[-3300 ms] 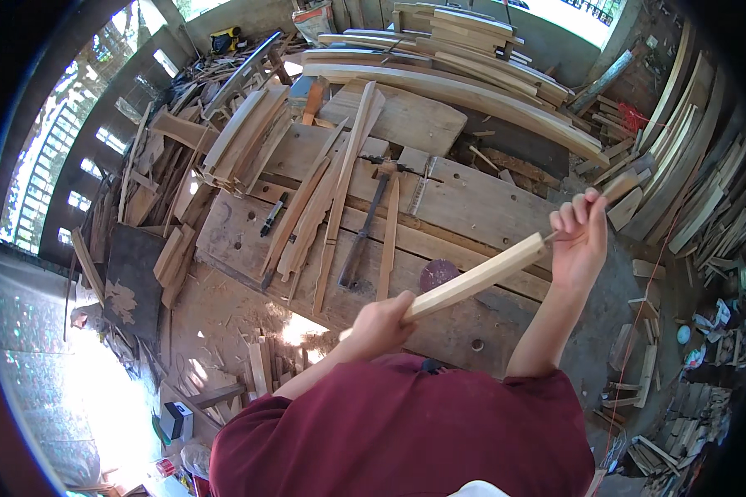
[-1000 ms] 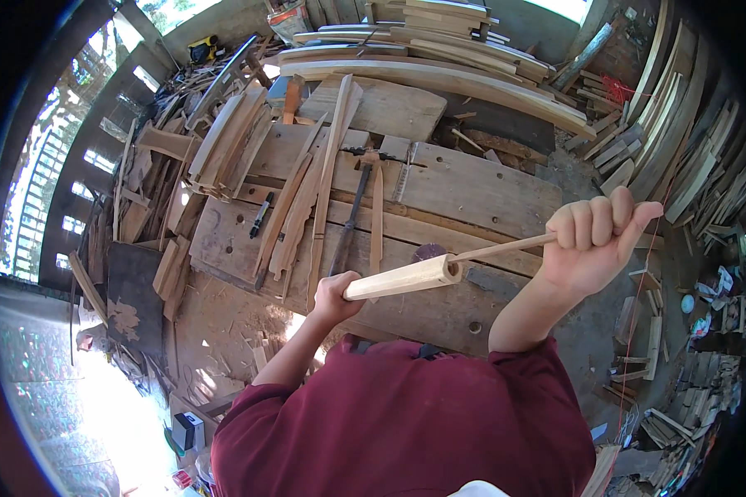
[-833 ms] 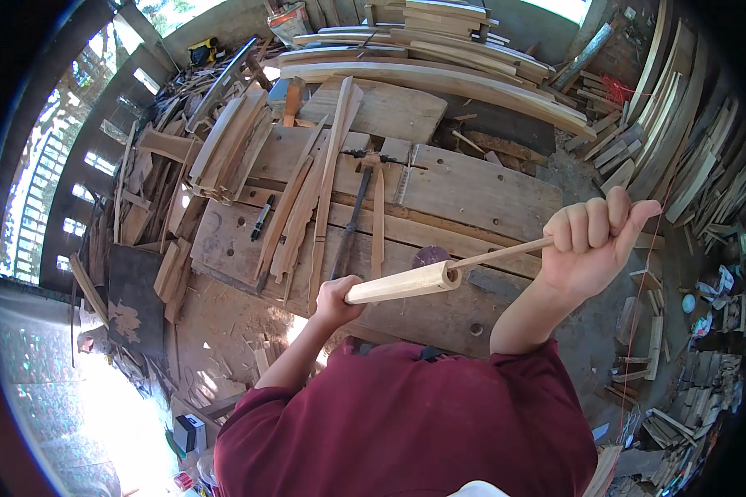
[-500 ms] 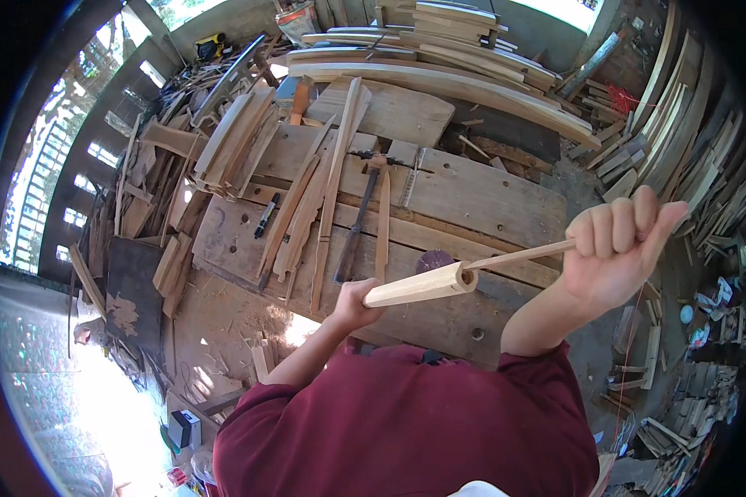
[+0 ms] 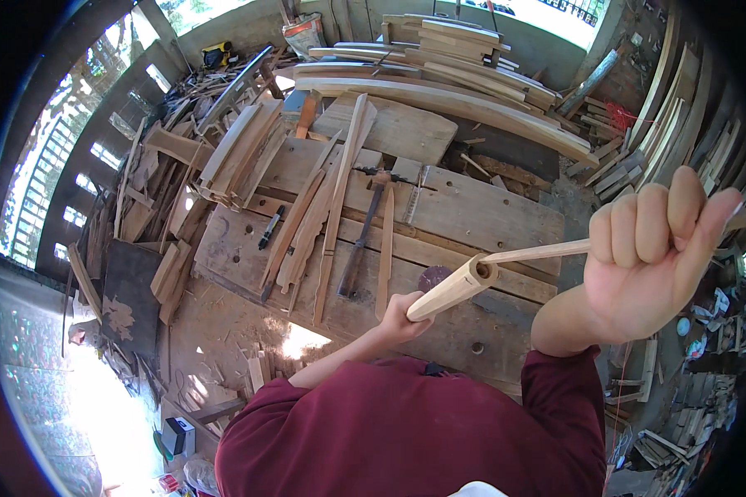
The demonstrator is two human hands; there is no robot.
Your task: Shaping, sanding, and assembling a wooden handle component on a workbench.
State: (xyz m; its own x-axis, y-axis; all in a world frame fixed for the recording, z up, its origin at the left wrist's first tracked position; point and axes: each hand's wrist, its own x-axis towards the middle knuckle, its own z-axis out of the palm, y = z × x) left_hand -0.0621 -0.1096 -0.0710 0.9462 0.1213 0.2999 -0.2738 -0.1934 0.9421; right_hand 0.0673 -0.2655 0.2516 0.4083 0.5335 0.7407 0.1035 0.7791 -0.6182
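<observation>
The wooden stick (image 5: 506, 269) is held in the air above the counter (image 5: 472, 215), in front of the person's chest. Its long axis goes from the lower left up to the right: the thick rounded end points toward the camera near the left hand (image 5: 402, 313), and the thin end goes into the right hand (image 5: 651, 248). The right hand is raised higher and closer to the camera; its fingers are curled tight in a fist around the thin end. The left hand supports the thick end from below, fingers wrapped around it. On the counter behind lie a hammer (image 5: 365, 236), thin wooden strips (image 5: 327, 207) and a dark marker-like tool (image 5: 271, 228).
</observation>
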